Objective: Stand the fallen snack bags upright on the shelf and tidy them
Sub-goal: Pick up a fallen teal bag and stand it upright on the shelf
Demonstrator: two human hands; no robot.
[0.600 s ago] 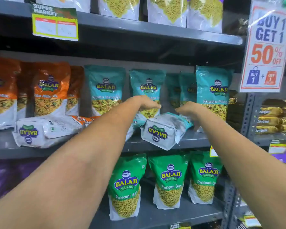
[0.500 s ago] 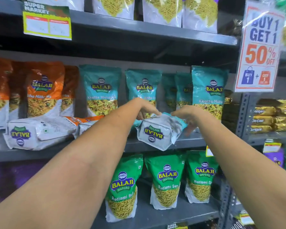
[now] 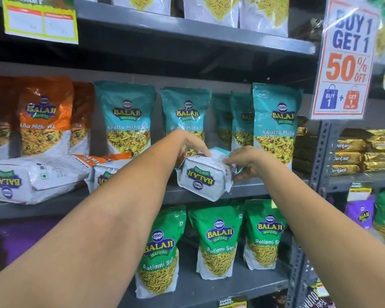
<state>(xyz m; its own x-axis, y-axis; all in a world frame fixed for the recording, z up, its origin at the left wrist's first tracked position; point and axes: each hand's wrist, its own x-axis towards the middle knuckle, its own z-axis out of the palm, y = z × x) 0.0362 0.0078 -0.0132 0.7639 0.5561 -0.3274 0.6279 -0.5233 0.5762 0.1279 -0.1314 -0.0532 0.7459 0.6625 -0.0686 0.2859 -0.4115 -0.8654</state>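
The fallen teal bag [image 3: 206, 177] is pinched between left hand [image 3: 192, 144] and right hand [image 3: 245, 160] at the middle shelf's [image 3: 249, 188] near edge, and must probably be turned upright next.

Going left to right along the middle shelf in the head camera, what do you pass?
Upright orange bags → fallen bag showing its white base → left hand → teal bag held in both hands → right hand → upright teal bag → gold packs.

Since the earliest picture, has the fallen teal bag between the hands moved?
Yes. The fallen teal bag, held by both hands, has come forward, its bottom now overhanging the shelf edge.
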